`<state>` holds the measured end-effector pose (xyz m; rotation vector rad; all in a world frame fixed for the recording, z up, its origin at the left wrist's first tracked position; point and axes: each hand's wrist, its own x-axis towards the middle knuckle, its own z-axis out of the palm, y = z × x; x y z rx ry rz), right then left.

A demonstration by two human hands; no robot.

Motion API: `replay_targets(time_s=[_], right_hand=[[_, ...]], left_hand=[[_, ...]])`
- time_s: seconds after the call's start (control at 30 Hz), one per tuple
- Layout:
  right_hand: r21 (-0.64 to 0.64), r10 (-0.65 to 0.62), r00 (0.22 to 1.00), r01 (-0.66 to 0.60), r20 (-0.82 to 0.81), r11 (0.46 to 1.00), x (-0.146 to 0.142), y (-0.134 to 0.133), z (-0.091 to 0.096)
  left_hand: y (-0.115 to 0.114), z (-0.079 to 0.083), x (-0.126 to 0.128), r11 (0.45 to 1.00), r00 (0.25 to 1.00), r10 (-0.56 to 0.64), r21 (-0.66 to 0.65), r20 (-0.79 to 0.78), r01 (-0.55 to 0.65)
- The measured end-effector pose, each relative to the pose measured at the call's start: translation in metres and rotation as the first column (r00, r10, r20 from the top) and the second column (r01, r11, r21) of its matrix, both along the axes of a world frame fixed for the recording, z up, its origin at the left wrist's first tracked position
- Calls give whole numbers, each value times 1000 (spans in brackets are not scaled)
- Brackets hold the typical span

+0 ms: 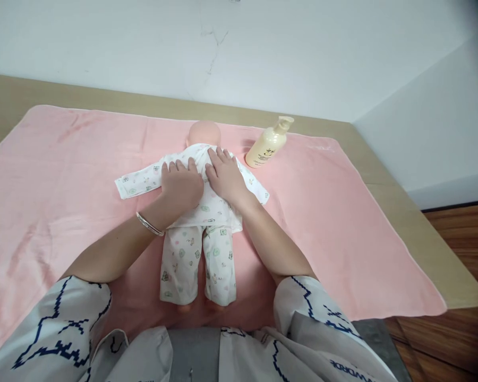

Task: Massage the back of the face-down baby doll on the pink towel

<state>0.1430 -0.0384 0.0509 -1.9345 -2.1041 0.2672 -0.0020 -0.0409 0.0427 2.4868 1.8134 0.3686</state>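
The doll (212, 216) is dressed and laid in the middle of the pink blanket (322, 239), the pressing on its white top (214, 204) by the flat left hand (182, 185) and spread right hand (228, 178), nothing gripped, seems unfinished, and the far-right bottle (266, 147) is not touched.

shirt (334, 345): dark capitals — not clearly legible | bottle (267, 144): label print — too small to read

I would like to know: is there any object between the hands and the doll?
Nothing visible stands in between: the left hand and the right hand both rest directly on the clothed doll. The pump bottle is off to the right on the pink blanket, apart from both hands.
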Motion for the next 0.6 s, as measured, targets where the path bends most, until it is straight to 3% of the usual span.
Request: replay_targets(time_s=[0.13,0.23,0.33,0.47,0.6], right_hand=[[40,-49,992,45,115,998,-25,-26,3],[20,-69,992,67,102,998,-27,-28,7],[-23,-37,999,38,38,999,-8,-12,8],[7,94,996,-94,1,996,15,6,5],[-1,-30,997,31,70,1000,-5,-7,3]], left_hand=[[24,-3,-8,999,980,-54,19,193,51],[33,-7,-8,999,965,-50,28,257,44],[25,-9,-3,1000,978,-6,18,207,2],[11,-10,0,998,979,-48,43,200,40],[13,-7,-4,993,972,-114,20,205,112]])
